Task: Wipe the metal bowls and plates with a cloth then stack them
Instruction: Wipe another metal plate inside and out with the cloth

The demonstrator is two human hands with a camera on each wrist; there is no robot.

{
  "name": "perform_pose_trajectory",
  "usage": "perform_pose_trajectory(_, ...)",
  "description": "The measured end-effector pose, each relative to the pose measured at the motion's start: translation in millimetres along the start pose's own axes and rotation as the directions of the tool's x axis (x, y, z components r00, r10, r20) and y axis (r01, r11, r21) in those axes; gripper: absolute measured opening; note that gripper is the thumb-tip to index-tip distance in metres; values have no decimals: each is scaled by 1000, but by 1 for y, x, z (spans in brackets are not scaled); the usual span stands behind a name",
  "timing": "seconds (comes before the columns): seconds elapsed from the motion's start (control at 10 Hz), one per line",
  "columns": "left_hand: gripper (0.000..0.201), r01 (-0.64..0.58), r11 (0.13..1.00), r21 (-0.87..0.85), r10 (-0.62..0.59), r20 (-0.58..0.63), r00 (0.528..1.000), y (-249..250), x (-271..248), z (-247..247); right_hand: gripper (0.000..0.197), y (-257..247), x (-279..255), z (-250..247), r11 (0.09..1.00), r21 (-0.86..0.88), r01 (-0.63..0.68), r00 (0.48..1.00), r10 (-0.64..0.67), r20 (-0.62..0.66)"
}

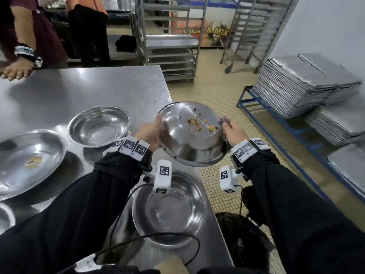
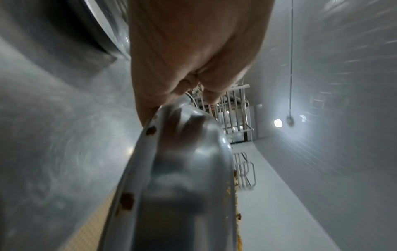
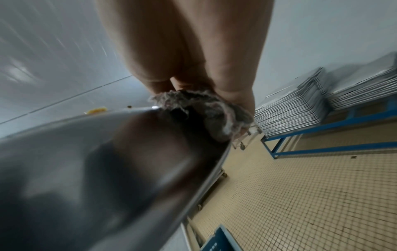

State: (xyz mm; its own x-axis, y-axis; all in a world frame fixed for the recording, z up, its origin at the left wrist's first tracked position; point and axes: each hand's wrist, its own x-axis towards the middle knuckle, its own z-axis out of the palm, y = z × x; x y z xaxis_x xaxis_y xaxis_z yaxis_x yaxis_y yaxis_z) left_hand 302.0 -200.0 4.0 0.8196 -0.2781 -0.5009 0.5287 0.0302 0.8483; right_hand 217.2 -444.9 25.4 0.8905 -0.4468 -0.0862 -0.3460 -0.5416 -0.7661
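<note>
Glossy metal bowl (image 1: 192, 135), frayed cloth (image 3: 206, 108)

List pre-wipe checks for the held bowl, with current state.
1. Left hand grips the held bowl at its rim: ok.
2. Cloth bunched in right hand, at the rim: ok.
3. Bowl tilted, inside facing the head camera: ok.
4. Food crumbs inside the bowl, not wiped: not ok.
5. Empty bowl on the table below, free for stacking: ok.
6. Bowl underside clean: cannot tell.
</note>
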Motion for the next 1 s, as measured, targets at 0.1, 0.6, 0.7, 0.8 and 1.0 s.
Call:
perform_pose_trajectory(0.1, 46, 0, 1000, -19, 1, 62, 998, -9, -14, 24, 36, 12, -27, -22, 999, -11, -45, 996, 44, -76)
perform_pose_trajectory(0.6, 34, 22, 999, 33, -26, 143, 989, -75, -57, 150, 35, 110, -125, -129, 986, -56, -159, 940, 134, -314)
perform_pose_trajectory(0.7, 45, 22, 998, 56, -31, 166, 986, -89, -61, 181, 34, 144, -131, -152, 983, -86, -164, 938, 128, -322)
perform_pose_trajectory(0.8, 37, 15, 998, 68, -25, 147, 989, -98, -59, 202, 33, 165, -128, -167, 983, -105, -149, 944, 110, -310)
perform_pose_trajectory(1.0, 28, 30, 998, 49, -33, 57, 998, -126, -50, 232, 35, 187, -97, -202, 983, -180, 21, 978, -58, -200)
